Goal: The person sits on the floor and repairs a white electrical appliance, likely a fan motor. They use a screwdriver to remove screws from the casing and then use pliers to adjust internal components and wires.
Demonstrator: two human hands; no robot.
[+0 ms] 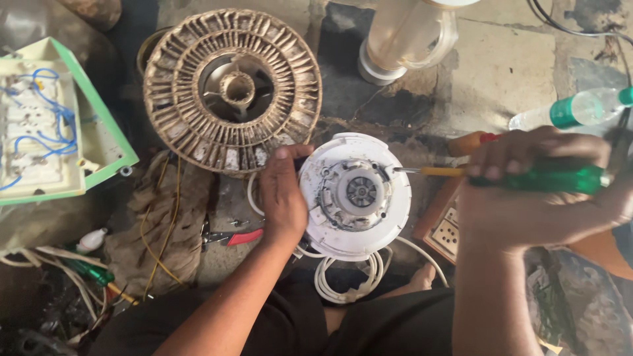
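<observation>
Head view: left hand (pixel 282 198) gripped the base (pixel 355 195) mid-frame; right hand (pixel 537 188) clenched a screwdriver (pixel 527 177), tip seemingly at a screw needing steady turning.

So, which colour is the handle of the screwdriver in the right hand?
Translucent green handle, yellow near the shaft; head view.

Only label in view: green band label (pixel 566 112) wrapped around clear plastic bottle (pixel 580 109), lying on its side at right edge on the floor, green cap pointing right. No packages, signs or screens visible.
</observation>
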